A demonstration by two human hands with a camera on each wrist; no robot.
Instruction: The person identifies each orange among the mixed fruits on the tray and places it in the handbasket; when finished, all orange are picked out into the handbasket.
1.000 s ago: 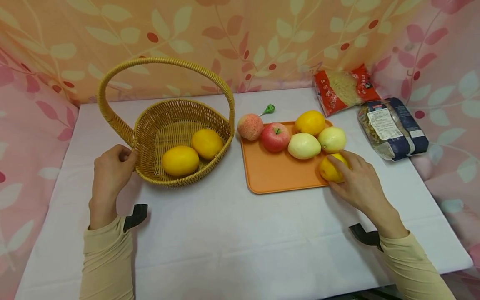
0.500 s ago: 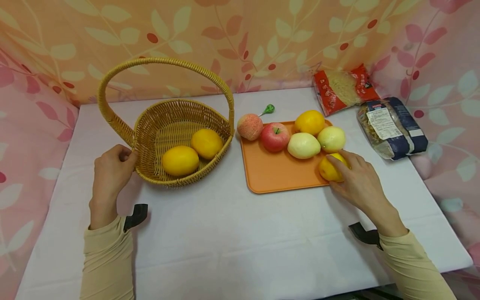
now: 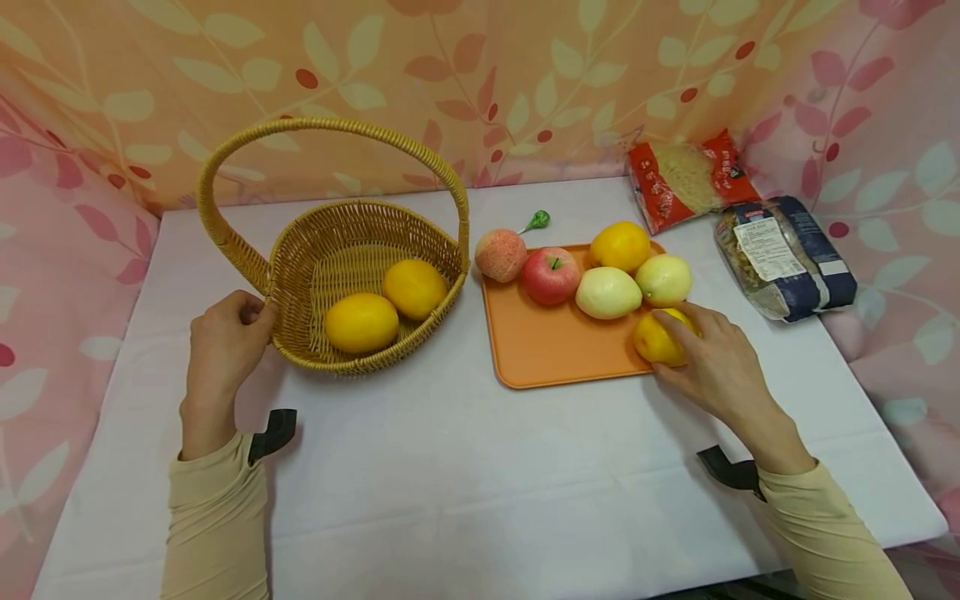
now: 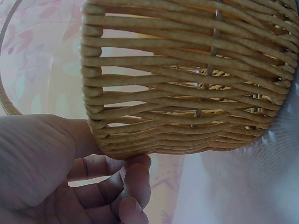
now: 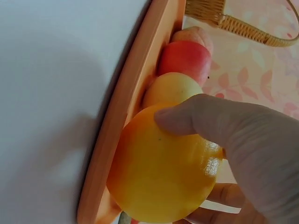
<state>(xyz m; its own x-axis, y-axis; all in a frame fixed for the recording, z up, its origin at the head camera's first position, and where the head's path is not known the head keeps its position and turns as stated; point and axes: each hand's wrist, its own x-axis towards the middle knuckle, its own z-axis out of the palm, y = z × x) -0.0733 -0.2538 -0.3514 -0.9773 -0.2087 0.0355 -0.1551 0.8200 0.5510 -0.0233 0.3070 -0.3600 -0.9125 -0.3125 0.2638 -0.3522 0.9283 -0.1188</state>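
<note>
My left hand (image 3: 227, 346) pinches the left rim of a wicker basket (image 3: 300, 242); in the left wrist view, thumb and fingers close on the basket's woven edge (image 4: 124, 147). Two yellow lemons (image 3: 362, 322) lie inside the basket. At the front right corner of an orange tray (image 3: 558, 350), my right hand (image 3: 716, 362) grips another yellow lemon (image 3: 656, 340), thumb on the near side. The right wrist view has this lemon (image 5: 163, 168) close up against the tray's rim (image 5: 119, 112), the fingers behind it partly hidden.
On the tray sit a peach (image 3: 501, 255), a red apple (image 3: 551, 275), two pale yellow-green lemons (image 3: 608, 292) and a yellow lemon (image 3: 620, 245). A green lollipop (image 3: 537, 219) lies behind. Red (image 3: 686, 179) and dark blue (image 3: 783, 257) food packets lie at the back right.
The lemon in my right hand has shifted very slightly to the left on the tray. My left hand and the basket stay in place.
</note>
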